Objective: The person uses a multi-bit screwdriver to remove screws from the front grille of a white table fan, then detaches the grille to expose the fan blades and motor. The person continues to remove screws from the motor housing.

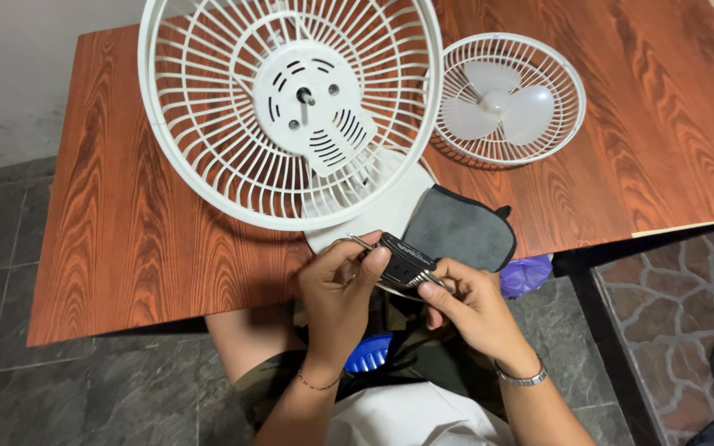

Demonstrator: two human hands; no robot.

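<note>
Your left hand (336, 285) and right hand (473, 301) both grip closed the black folding tool (402, 263), near the white fan (291, 107)

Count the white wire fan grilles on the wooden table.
2. The large white wire fan grille with the motor hub stands at the table's middle; the smaller white wire fan grille holding the blades lies to its right. None seems hidden.

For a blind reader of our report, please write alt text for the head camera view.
Both hands, left hand and right hand, hold a small black multi-tool over the edge of a wooden table. On the table stand a white fan rear grille with motor hub, a front grille holding the blades, and a grey pouch.
</note>
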